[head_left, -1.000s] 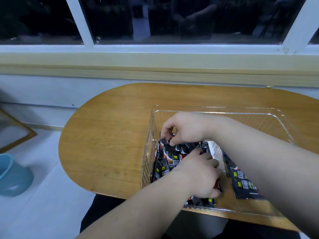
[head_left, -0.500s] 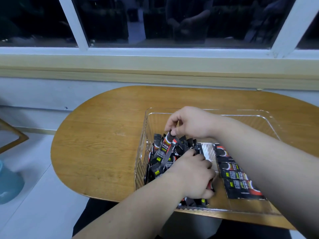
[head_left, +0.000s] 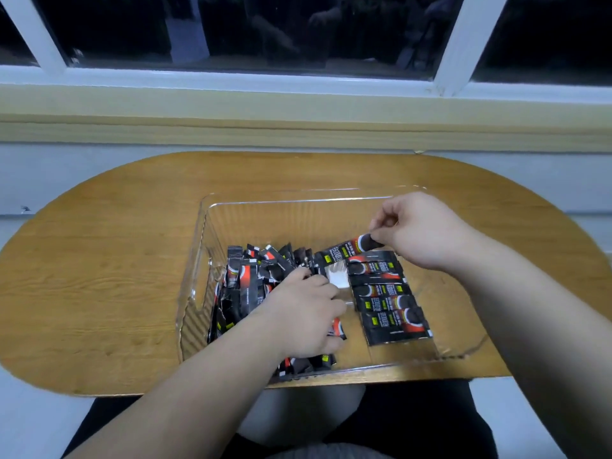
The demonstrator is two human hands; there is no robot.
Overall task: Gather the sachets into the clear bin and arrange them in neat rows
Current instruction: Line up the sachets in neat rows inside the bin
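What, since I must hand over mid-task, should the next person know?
Right hand pinches one sachet by its end, at the far end of the row.
Left hand lies curled on the pile; grip unclear.
Done: sachets are in the bin, one flat row at its right.
To do: lay the held sachet, then row up the pile.

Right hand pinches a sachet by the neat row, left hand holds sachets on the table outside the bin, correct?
No: in the head view the left hand holds its sachets inside the clear bin, not outside it. The rest holds.
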